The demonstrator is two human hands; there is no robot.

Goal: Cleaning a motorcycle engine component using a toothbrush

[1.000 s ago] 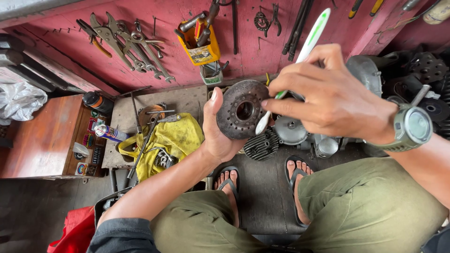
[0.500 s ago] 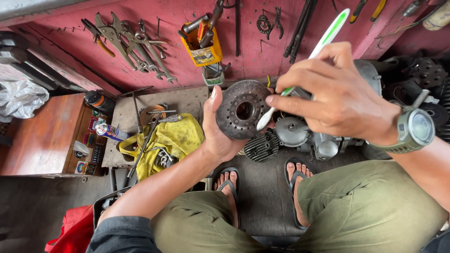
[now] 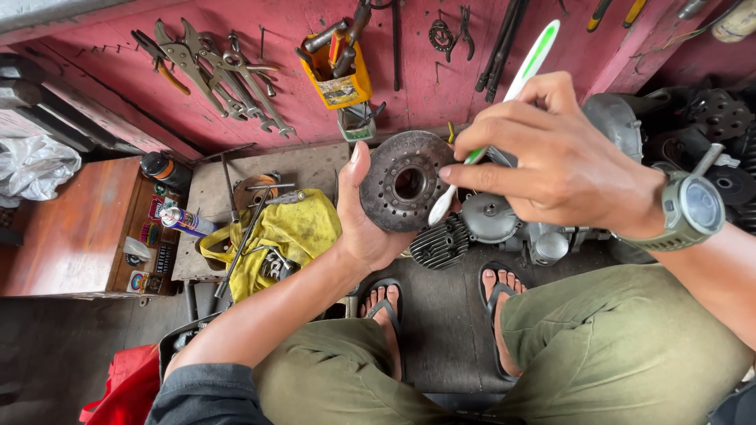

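A pink-red wall (image 3: 472,102) runs across the top, hung with pliers and wrenches (image 3: 213,67) and a yellow holder (image 3: 339,75) stuffed with tools. Below it a grey floor (image 3: 449,338) carries engine parts (image 3: 504,224), a yellow cloth (image 3: 291,232) and a spray can (image 3: 183,221), with a wooden cabinet (image 3: 67,236) at the left. The left hand (image 3: 364,212) is curled around the rim of a rusty round metal disc (image 3: 405,191), held upright above the sandalled feet. The right hand (image 3: 551,161) pinches a white and green toothbrush (image 3: 504,98), its head against the disc's face. The bristles are hidden from view, the tools at the top edge are cut off, and the dark parts at the far right are hard to make out.
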